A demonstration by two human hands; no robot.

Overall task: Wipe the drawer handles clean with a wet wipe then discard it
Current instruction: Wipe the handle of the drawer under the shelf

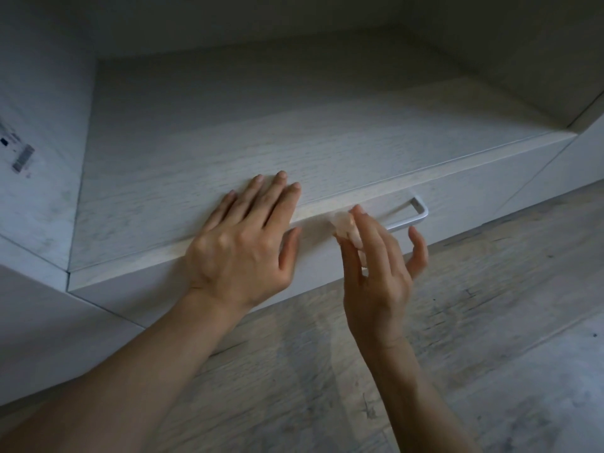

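By the drawer handle (412,218), right hand (379,279) holds wipe (344,227)

Left hand (243,243) lies flat, fingers straight, on pale wood-grain cabinet top (228,142), thumb over front edge. Right hand (380,269) pinches crumpled wet wipe (346,228) against left end of metal drawer handle (410,214). Wood-look floor (457,322) below.

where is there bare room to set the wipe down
The shelf top is bare behind the left hand to the back wall and rightward. Crowded at the front edge: left hand flat, right hand pinching the wet wipe by the handle.
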